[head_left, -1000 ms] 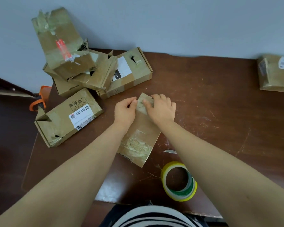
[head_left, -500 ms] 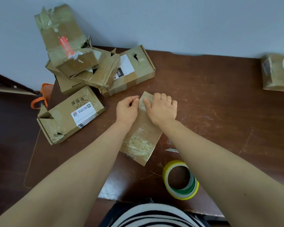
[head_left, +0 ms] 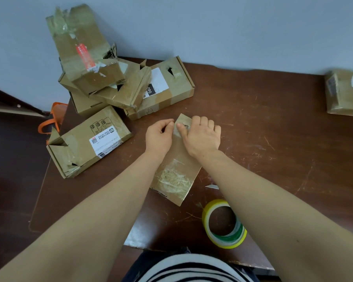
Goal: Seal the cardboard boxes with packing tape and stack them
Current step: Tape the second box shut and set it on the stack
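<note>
A small flat cardboard box (head_left: 177,153) lies in the middle of the brown table (head_left: 273,129), with crinkled clear tape over its near end. Both hands are at its far end. My left hand (head_left: 158,137) has curled fingers and pinches the box's far left edge. My right hand (head_left: 202,137) lies over the far end, fingers curled round the far edge and thumb pressing on top. A roll of tape (head_left: 227,240) with yellow and green rims lies flat near the front edge, beside my right forearm.
A loose pile of worn cardboard boxes (head_left: 102,78) leans on the wall at the back left. A labelled box (head_left: 86,143) lies in front of it. Another box (head_left: 344,92) sits at the far right edge. A small white blade-like piece (head_left: 212,186) lies by the small box.
Both hands stay at the small box's far end. The left fingers have curled in tighter at the box's edge. The box itself has not moved.
</note>
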`<action>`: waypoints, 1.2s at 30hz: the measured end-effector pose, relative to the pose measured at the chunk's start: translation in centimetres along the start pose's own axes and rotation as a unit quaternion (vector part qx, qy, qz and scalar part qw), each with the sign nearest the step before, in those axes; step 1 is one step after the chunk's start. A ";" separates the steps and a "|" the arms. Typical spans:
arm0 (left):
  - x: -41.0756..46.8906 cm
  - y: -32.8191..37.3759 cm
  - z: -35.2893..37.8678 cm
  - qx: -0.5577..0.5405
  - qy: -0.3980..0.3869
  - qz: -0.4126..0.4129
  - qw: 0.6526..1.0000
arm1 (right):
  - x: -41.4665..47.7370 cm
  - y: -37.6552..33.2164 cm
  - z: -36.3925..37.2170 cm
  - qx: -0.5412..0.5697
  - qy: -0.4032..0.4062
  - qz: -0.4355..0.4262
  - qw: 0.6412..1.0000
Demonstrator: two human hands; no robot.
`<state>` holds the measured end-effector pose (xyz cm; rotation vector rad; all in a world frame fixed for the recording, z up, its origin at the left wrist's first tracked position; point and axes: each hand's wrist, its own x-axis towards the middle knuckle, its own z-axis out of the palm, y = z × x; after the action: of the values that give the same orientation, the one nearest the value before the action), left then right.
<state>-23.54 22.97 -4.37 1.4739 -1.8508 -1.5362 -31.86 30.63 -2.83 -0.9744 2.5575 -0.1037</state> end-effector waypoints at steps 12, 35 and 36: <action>-0.1 0.4 -0.2 0.034 -0.014 0.003 0.999 | 0.8 0.7 -0.6 0.152 0.000 0.017 0.988; -9.4 1.8 -2.6 0.277 -0.142 0.227 0.923 | -20.2 10.3 1.3 0.005 -0.133 -0.157 0.979; -9.6 1.8 -2.7 0.258 -0.139 0.222 0.930 | -20.3 10.1 1.8 -0.036 -0.145 -0.163 0.975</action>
<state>-18.35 29.44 1.51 0.9245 -2.6811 -1.1278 -23.69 51.67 0.36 -1.3248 2.1340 0.0393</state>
